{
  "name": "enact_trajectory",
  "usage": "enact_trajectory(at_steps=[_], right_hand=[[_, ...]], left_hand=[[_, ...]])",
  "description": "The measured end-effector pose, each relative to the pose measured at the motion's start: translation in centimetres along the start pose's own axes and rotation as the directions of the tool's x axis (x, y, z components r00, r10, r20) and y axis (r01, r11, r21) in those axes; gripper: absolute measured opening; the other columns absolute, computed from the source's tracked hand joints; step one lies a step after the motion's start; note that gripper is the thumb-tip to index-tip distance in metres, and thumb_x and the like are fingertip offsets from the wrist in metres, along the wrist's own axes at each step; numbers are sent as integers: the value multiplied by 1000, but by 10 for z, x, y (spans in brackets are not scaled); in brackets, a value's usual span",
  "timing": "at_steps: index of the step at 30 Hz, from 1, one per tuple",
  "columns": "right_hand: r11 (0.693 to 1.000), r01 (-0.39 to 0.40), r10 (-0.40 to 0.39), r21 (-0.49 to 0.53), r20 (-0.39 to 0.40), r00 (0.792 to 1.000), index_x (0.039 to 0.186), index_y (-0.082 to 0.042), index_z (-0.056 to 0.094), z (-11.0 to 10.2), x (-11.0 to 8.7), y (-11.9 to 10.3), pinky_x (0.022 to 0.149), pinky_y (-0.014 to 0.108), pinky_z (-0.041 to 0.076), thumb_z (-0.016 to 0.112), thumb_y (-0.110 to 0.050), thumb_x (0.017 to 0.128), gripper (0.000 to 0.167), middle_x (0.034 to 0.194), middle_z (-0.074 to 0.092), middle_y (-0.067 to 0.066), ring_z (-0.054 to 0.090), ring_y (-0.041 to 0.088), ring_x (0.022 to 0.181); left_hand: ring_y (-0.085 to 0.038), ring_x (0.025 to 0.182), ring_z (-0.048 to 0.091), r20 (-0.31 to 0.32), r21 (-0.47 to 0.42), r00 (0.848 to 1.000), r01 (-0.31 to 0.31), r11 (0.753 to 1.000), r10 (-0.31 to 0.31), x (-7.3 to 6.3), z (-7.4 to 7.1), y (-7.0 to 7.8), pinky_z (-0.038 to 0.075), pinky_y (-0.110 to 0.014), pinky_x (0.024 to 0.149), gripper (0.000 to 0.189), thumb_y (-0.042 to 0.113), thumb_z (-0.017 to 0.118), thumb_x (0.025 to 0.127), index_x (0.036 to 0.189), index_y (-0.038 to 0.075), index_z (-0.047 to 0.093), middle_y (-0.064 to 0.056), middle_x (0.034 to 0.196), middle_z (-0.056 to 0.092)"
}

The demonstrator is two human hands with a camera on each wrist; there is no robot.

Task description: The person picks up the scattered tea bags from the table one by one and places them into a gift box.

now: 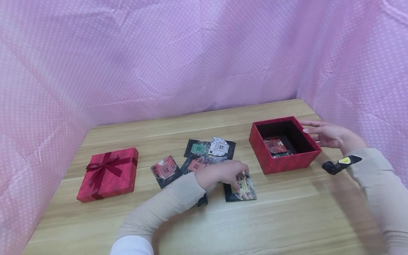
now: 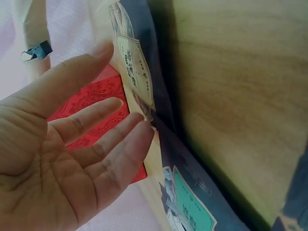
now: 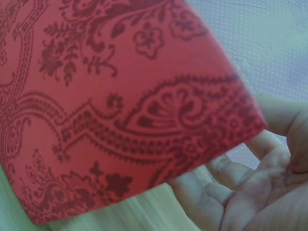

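Note:
My left hand (image 1: 224,173) hovers at a dark sachet with a pale yellow label (image 1: 246,187). In the left wrist view, its thumb and fingers (image 2: 126,149) stretch out apart near that sachet, and whether they touch it is hard to tell. My right hand (image 1: 333,134) is at the right side of an open red box (image 1: 287,164), thumb near the rim and fingers loosely spread along the wall. Inside the box lie a red-labelled sachet (image 1: 275,145) and part of another. The right wrist view shows the box's patterned red wall (image 3: 144,106) beside the fingers.
Left of my left hand lie several more sachets, among them a green-labelled one (image 1: 198,148), a white patterned one (image 1: 219,147) and a red one (image 1: 165,170). The red lid with a ribbon bow (image 1: 111,173) lies at the left. Pink dotted cloth (image 1: 191,63) hangs behind the table.

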State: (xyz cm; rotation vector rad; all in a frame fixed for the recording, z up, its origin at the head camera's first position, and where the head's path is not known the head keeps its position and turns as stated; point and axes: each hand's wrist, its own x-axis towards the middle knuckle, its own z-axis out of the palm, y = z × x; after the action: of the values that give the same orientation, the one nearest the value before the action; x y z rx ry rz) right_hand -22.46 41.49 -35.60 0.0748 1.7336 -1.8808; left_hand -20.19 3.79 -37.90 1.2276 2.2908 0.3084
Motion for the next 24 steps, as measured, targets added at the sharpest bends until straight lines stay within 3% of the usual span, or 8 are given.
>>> enact_trajectory(at_steps=[14,24], right_hand=[[999,23,-24,45,41,999,109,-36,68,-5,-1,4,82,30,55,38,-6,101,44,108,69,-10,66,14,97],[1000,9,-9,16,8,1000,107,-39,68,0,0,1,81,30,56,41,-8,101,42,106,69,-10,67,14,95]], left_hand=[[-9,94,53,-2,96,998,60,994,-60,7,6,9,48,-20,83,62,20,85,70,125,16,58,-2,116,57],[-9,88,51,-28,163,997,76,984,-72,11,12,10,47,-19,73,62,21,87,67,121,18,58,0,107,58]])
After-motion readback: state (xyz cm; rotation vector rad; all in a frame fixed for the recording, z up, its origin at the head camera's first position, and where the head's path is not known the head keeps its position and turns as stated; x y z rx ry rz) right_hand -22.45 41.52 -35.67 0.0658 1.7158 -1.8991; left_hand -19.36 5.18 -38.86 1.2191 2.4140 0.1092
